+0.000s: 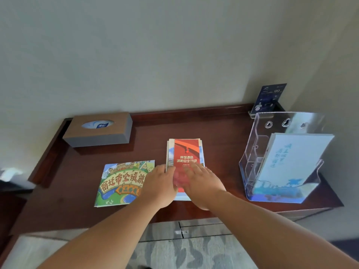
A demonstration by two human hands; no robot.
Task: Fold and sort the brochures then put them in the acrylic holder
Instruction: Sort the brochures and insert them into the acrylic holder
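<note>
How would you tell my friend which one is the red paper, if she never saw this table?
Find the dark wooden table against the wall. In its middle, between the cartoon map brochure and the clear acrylic holder, lies a stack. The red brochure tops it, the only red one.

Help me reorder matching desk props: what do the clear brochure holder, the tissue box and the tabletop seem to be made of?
Brochure holder: clear glossy plastic, likely acrylic; it is see-through, with glinting edges.
Tissue box: matte brown top and grey sides, perhaps leatherette or board; no grain shows.
Tabletop: dark reddish polished wood or veneer, with soft reflections.
</note>
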